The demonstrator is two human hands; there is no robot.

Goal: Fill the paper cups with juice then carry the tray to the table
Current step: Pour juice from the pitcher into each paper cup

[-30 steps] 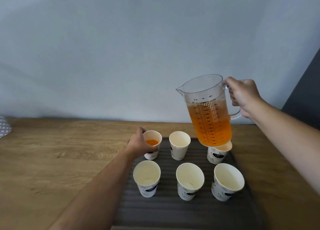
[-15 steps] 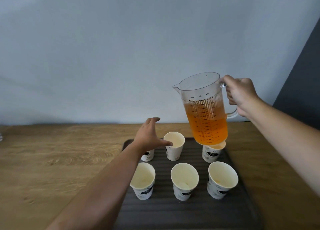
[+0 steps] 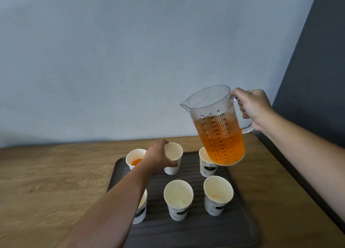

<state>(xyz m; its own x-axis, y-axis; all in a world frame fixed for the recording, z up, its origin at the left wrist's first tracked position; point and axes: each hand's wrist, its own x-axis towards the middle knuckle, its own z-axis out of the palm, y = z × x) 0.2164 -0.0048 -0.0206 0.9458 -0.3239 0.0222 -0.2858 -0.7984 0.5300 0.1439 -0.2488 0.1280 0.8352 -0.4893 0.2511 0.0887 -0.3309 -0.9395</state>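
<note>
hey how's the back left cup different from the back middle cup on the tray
The back left cup holds a little orange juice; the back middle cup looks empty. The left hand grips the back middle cup, while the back left cup stands free. The back middle cup tilts a bit; the back left cup sits upright. Both are white paper cups on the dark tray.

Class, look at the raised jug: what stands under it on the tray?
Under the jug stands one paper cup on the tray. The jug's base covers part of its rim, so its contents cannot be seen.
</note>
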